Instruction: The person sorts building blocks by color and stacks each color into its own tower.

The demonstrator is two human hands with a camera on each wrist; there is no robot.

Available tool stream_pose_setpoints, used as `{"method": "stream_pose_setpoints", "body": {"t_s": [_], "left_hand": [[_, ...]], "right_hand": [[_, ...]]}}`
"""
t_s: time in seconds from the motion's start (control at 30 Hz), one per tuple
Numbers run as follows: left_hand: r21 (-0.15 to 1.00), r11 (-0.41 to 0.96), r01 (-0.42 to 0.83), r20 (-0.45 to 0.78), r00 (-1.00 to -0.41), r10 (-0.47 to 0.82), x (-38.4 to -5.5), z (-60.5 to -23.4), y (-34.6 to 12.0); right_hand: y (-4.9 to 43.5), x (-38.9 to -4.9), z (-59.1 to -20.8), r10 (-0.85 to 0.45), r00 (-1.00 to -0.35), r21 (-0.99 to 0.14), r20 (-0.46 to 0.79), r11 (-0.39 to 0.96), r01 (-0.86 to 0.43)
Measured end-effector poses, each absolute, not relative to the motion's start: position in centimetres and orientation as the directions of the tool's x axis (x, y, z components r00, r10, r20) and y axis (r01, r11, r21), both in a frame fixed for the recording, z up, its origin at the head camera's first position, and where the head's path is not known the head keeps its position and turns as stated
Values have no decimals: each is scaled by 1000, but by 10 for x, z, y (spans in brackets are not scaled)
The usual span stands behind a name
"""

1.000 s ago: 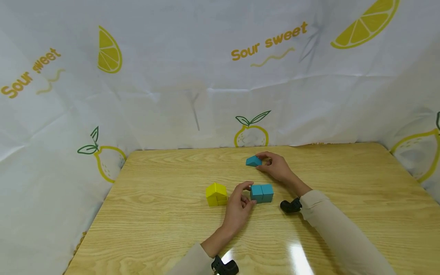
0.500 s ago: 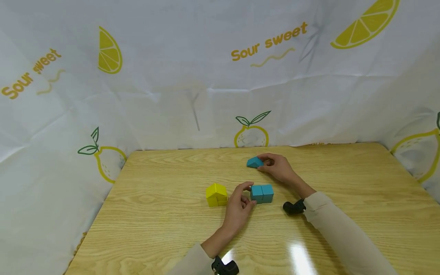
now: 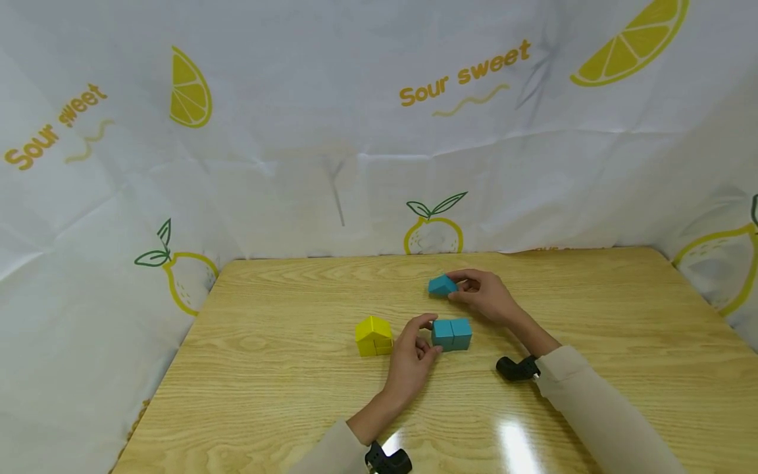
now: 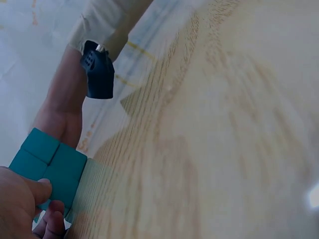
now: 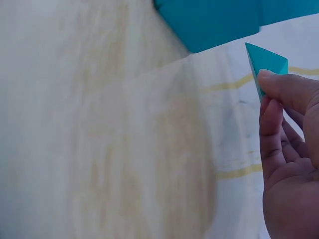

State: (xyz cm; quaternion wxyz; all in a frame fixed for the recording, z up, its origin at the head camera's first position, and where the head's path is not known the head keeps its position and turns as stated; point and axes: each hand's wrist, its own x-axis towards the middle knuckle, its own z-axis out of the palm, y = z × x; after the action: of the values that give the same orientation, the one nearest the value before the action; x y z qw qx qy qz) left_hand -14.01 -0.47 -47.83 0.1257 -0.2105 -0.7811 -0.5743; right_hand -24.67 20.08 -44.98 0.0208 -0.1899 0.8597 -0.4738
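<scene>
In the head view, my right hand point(image 3: 490, 297) pinches a blue triangular block point(image 3: 440, 286) by its right end, near the far side of the table. The right wrist view shows the thumb pressed on a face of this triangular block point(image 5: 269, 59). My left hand point(image 3: 410, 362) holds a pair of blue blocks point(image 3: 451, 334) standing side by side, thumb at the near side and index finger at the far side. Seen from the left wrist, the blue blocks point(image 4: 69, 167) touch each other, with the thumb across one face.
Left of my left hand, a small house shape of yellow blocks point(image 3: 373, 336) stands on the wooden table point(image 3: 284, 375). A white lemon-print cloth point(image 3: 284, 197) hangs behind the table. Black wrist cameras sit on both wrists.
My right hand has drawn the triangular block slightly nearer and to the right, and the block has tilted. My left hand and the paired blue blocks stay in place.
</scene>
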Motion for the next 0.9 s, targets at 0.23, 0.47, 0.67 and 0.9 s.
{"method": "stream_pose_setpoints", "body": {"t_s": [0.23,0.47,0.67,0.9], "left_hand": [[846,254,468,433,-883,183,-139,-478,-5],[844,251,474,439,-879,184,-139,-479,-4],[849,244,468,433,-882,184,-139,-478,-4],[853,248,460,426,-887,181,-138,-475,-4]], "right_hand": [[208,-235,-444,-366,-916,-849,163,420,-319],[218,-221,-439,-397,-897,-863,194,366,-349],[222,-209,-430,-405,-893,-878,198,332,-345],[224,-200,-422,-421,-883,-875,207,324,-360]]}}
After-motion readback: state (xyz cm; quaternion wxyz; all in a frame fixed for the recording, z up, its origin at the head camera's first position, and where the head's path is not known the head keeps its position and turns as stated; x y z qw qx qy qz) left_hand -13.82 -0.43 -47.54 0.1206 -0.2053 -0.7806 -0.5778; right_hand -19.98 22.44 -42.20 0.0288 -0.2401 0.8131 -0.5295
